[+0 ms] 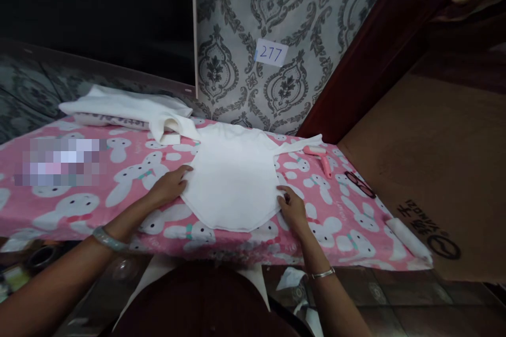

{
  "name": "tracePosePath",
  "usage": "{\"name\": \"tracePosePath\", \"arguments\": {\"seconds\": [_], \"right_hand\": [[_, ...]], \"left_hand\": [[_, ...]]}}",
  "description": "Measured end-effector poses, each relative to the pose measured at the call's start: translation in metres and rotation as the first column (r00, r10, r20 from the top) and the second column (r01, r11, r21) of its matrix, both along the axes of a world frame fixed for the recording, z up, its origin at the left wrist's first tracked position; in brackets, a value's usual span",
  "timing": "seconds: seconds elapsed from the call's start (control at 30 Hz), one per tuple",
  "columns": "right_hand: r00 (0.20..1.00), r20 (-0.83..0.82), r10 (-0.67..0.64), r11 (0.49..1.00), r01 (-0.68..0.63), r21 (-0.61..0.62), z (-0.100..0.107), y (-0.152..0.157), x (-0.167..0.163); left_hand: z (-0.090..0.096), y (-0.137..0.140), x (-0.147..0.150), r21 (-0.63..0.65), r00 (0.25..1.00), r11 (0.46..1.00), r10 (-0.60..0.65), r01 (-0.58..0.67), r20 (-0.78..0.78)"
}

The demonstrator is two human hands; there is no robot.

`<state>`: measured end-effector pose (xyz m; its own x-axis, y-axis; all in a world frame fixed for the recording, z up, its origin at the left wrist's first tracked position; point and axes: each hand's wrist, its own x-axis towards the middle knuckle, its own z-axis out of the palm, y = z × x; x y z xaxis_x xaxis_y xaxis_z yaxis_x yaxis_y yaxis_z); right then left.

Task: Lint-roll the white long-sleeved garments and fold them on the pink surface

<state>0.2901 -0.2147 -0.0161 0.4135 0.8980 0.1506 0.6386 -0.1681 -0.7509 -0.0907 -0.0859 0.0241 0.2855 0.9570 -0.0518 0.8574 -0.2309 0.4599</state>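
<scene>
Right now, through the head view, I have the white garment (237, 179) spread flat in the middle of the frame on the counter (21, 213), which wears a pink rabbit-print cloth (126, 197). My left hand (169, 188) sits at its left edge, grip nearly closed, fingers touching the border; whether fabric is pinched there, I cannot tell. At the opposite edge, my right hand (293, 211) has its grip curled, thumb and finger close together against the hem, and again I cannot confirm a pinch. More white cloth (122, 102) is heaped at left, upper half of the frame. Right of centre lies a pink-handled tool (324, 162), with a white roll (409, 242) at lower right, near a cardboard panel (438, 163).
</scene>
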Motion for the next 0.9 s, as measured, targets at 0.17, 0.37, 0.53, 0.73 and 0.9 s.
{"name": "tracePosePath", "arguments": {"seconds": [0.17, 0.37, 0.53, 0.73, 0.9], "right_hand": [[0.967, 0.254, 0.002, 0.999, -0.015, 0.050, 0.000, -0.008, -0.003], [0.831, 0.473, 0.292, 0.929, -0.365, 0.067, 0.026, 0.049, -0.044], [0.733, 0.469, 0.492, 0.869, -0.442, -0.221, 0.037, 0.071, -0.064], [0.608, 0.351, 0.712, 0.684, -0.714, -0.151, 0.036, -0.032, -0.052], [0.711, 0.256, 0.655, 0.746, -0.663, -0.063, 0.043, -0.021, -0.039]], "left_hand": [[0.001, -0.004, 0.002, 0.137, 0.975, 0.991, 0.023, 0.007, -0.221], [0.016, 0.010, 0.069, 0.289, 0.886, 0.846, -0.378, 0.449, -0.269], [0.007, 0.018, 0.082, 0.177, 0.816, 0.807, -0.513, 0.564, -0.266], [-0.005, -0.037, 0.005, 0.117, 0.797, 0.789, -0.603, 0.603, -0.034], [0.011, -0.040, 0.007, 0.082, 0.831, 0.831, -0.554, 0.550, 0.052]]}}
